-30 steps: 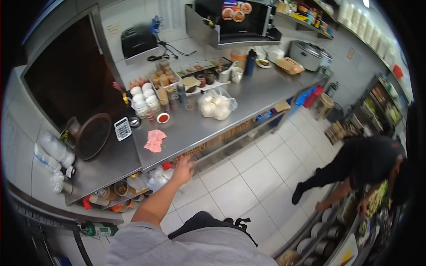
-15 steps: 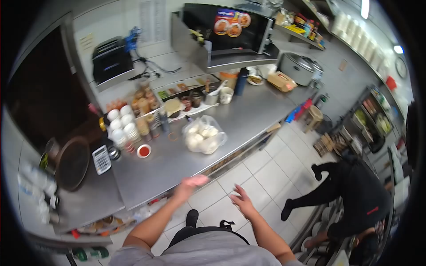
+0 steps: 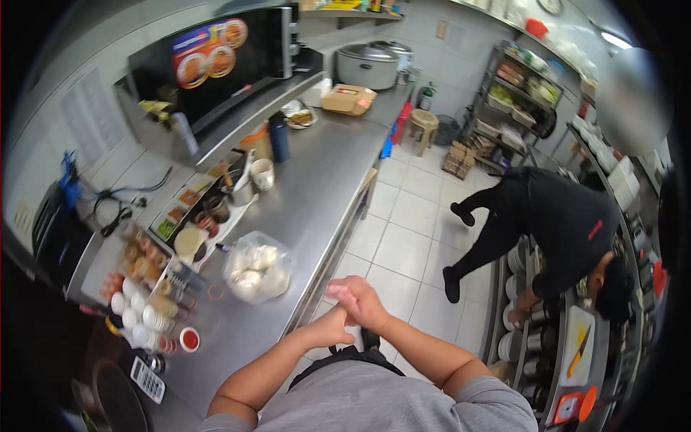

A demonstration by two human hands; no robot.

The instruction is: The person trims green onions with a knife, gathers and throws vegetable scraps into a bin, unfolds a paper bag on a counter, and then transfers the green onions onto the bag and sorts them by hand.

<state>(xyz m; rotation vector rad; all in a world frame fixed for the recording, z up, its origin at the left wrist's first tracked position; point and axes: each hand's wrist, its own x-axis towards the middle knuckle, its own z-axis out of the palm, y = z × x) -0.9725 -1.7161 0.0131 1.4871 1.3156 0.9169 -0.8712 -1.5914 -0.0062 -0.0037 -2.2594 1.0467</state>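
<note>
My left hand (image 3: pixel 329 328) and my right hand (image 3: pixel 367 304) meet in front of my waist, beside the counter's edge. The right lies across the left and hides most of its fingers. My left thumb stands out from the hand, and the right fingers lie flat against the left hand. I see no object in either hand. Nearest to them, on the steel counter (image 3: pixel 308 187), is a clear plastic bag of white, rounded pieces (image 3: pixel 258 268), a little to the left and farther away.
Left along the counter are a red sauce cup (image 3: pixel 189 340), stacked white cups (image 3: pixel 133 309) and a calculator (image 3: pixel 147 379). A blue bottle (image 3: pixel 278 137) and a cardboard box (image 3: pixel 348 99) stand farther back. To the right, a person in black (image 3: pixel 561 223) bends over shelves near a knife (image 3: pixel 578 353).
My hands, apart before, have come together, with the right over the left. The view has turned to the right. The person in black still bends over the shelves.
</note>
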